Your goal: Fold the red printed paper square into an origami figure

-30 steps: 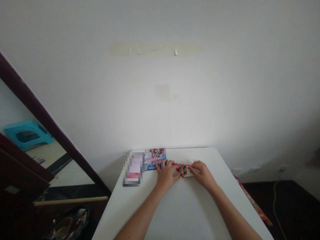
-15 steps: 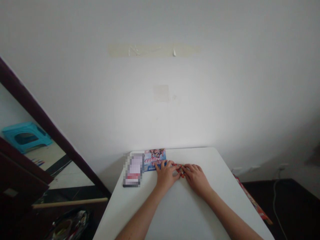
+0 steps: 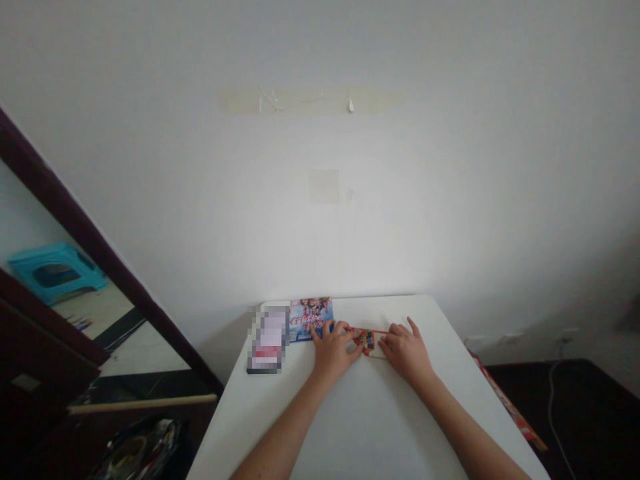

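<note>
A small strip of printed paper (image 3: 369, 341), colourful with a red upper edge and a pale right part, lies on the white table (image 3: 370, 413) between my hands. My left hand (image 3: 334, 350) holds its left end down with thumb and index finger; the other fingers spread toward the blue printed leaflet (image 3: 303, 319), touching its lower right corner. At the pale end, my right hand (image 3: 407, 350) has its thumb and forefinger closed on the paper, while the little finger sticks up. My fingers cover both ends of the strip.
A phone-shaped, blurred-out item (image 3: 269, 340) lies left of the leaflet. The table's far edge meets a wall (image 3: 425, 200). To the left are a mirror-like frame (image 3: 120, 267) and a bin-like dark container (image 3: 140, 447). A cable (image 3: 551, 407) hangs at the right.
My right hand slid left along the paper until it neared my left hand, then moved back right, uncovering the pale part again. My left hand has stayed in place.
</note>
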Motion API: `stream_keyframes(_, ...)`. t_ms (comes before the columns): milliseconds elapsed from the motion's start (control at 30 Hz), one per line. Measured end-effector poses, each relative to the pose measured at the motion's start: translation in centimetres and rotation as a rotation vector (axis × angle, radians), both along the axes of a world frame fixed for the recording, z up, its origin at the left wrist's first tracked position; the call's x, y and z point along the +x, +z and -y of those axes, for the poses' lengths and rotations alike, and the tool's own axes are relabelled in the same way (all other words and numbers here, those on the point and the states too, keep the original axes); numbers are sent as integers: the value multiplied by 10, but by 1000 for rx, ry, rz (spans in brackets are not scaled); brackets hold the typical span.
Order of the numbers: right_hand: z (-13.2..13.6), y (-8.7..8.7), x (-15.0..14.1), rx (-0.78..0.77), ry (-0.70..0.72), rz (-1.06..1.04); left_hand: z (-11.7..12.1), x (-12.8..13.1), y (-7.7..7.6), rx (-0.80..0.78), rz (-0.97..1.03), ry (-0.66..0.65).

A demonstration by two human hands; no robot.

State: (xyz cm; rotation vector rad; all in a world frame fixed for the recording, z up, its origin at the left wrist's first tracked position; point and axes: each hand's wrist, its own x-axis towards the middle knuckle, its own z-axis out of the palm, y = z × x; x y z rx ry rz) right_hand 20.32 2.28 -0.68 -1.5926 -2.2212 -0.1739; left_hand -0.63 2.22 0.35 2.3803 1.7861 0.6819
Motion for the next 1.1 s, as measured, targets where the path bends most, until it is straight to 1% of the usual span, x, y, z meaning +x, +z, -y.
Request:
stream_keyframes(133, -6, -4, 10, -17, 60, -64, 1, 2, 2, -8, -23, 7)
stream_keyframes(267, -14, -9, 17, -74, 191, -174, 1, 2, 2, -9, -26, 4)
stream_keyframes(400, -17, -11, 20, -127, 294, -219, 2, 1, 3, 5, -32, -2)
stream_keyframes(500, -16, -6, 20, -170, 284, -205, 2, 2, 4, 15, -41, -1)
stream_keyframes(667, -8, 12, 21, -262, 251, -133, 3, 1, 1, 30, -39, -16)
stream_keyframes(833, -1, 28, 24, -368, 268, -136, 3, -1, 0, 42, -42, -18)
stream_keyframes(933, 0, 31, 25, -420, 268, -150, 3, -1, 2, 25, -50, -9)
stream_keyframes(1100, 0, 30, 23, -381, 258, -153, 4, 0, 5, -20, -45, -2)
